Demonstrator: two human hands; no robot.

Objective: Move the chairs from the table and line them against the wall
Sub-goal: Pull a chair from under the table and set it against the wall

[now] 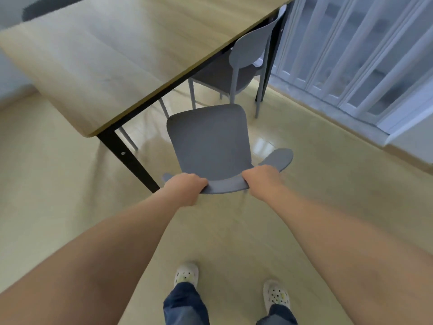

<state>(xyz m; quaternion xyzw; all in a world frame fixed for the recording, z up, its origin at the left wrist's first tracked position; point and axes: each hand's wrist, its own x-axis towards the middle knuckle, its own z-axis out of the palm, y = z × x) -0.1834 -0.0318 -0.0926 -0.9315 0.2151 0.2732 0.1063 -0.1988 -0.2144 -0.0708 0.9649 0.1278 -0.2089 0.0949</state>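
Right in the middle of my view, I have a grey chair (208,146) by its backrest. My left hand (185,187) is wrapped around the curved top edge at about 7 o'clock from the seat, with the fingers curled shut over it. My right hand (262,178) holds the same edge at about 5 o'clock, and those fingers are closed around it too. Both of my arms reach out from the bottom corners.

I see the chair seat clear of the worktop (112,57), which fills the top left, from 9 to 12 o'clock. Only the chair's front legs are under the worktop edge. One black leg (126,156) of the worktop comes down at 9 o'clock from the chair, just beside it.

A second grey chair (243,66) sits at 1 o'clock, tucked partly under the worktop, with its round back sticking out. Behind it, at 2 o'clock, I see a white folding door (356,50) with long panels.

At 11 o'clock, on the far side of the worktop, there is a dark blurry shape (46,7). I cannot tell what it is.

Down at 6 o'clock are two white shoes (186,274) with holes and blue trouser legs (185,306). All of this stands on a pale shiny floor (70,184).
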